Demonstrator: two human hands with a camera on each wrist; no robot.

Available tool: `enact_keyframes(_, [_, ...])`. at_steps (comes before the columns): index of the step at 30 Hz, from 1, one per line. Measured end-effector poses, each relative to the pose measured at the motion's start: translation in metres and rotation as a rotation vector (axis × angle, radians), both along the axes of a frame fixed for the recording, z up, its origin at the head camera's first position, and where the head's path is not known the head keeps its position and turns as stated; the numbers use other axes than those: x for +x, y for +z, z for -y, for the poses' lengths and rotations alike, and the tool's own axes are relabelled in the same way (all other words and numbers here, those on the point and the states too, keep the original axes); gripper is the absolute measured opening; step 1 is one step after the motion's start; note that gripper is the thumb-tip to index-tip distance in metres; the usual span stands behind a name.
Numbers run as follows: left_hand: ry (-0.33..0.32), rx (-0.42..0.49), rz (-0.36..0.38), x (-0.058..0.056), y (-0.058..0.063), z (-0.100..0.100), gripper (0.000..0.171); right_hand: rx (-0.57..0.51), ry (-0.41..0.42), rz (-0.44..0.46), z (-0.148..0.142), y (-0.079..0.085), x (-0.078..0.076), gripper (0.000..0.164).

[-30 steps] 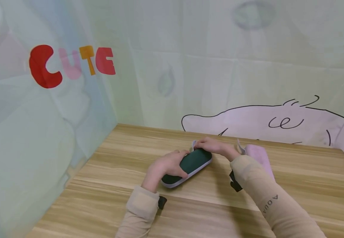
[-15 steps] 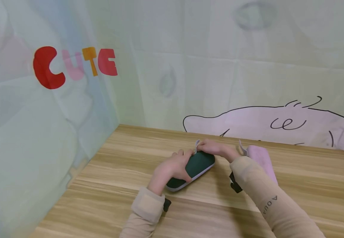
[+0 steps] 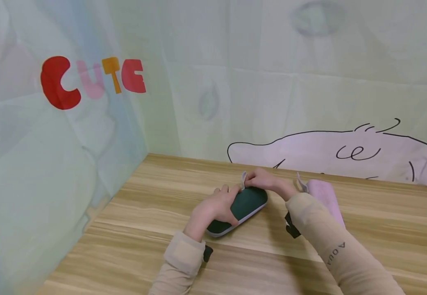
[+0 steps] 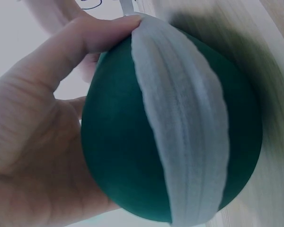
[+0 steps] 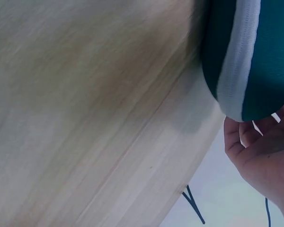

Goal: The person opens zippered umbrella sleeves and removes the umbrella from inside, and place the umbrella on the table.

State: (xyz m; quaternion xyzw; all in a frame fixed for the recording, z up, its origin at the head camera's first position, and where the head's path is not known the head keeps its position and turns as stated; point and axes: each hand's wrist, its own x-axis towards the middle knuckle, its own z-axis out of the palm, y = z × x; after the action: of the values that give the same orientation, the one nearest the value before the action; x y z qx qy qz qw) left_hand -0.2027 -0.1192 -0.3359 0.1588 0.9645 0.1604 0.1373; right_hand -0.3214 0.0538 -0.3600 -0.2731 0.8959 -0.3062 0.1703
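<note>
A dark green oblong zippered case (image 3: 249,203) with a pale zipper band (image 4: 187,123) lies at a slant on the wooden table. My left hand (image 3: 216,207) grips its near half from above, thumb along the front side and fingers over the back. At the far end, the curled fingers of my right hand (image 3: 263,180) hold the back edge by a small pale fabric loop (image 3: 243,179). In the right wrist view those fingers (image 5: 241,135) sit behind the rounded end; their tips are partly hidden. The zipper band looks closed along the side facing the left wrist camera.
A pink oblong case (image 3: 325,196) with its own fabric loop (image 3: 302,182) lies to the right, partly behind the right sleeve (image 3: 328,241). Printed fabric walls (image 3: 198,82) border the table (image 3: 162,196) at the back and left.
The left hand and green case have shifted slightly right in the head view, mostly in the first half second. The right hand stays at the far end, its wrist raised a little.
</note>
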Motion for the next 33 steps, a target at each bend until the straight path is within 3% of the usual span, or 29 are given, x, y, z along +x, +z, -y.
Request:
enact_keyframes(10, [-0.001, 0.008, 0.013, 0.0, 0.0, 0.0, 0.089, 0.056, 0.058, -0.106, 0.001, 0.007, -0.001, 0.017])
enact_keyframes(20, [-0.002, 0.0, -0.002, -0.001, 0.0, -0.002, 0.085, 0.129, 0.132, -0.023, -0.005, 0.021, -0.003, 0.018])
enact_keyframes(27, [-0.001, 0.007, 0.0, 0.0, 0.001, -0.001, 0.085, 0.25, 0.193, -0.143, 0.005, 0.025, 0.001, 0.02])
enact_keyframes(33, [0.003, 0.002, -0.003, 0.0, 0.0, -0.001, 0.083, 0.268, 0.202, -0.169, 0.005, 0.023, 0.003, 0.02])
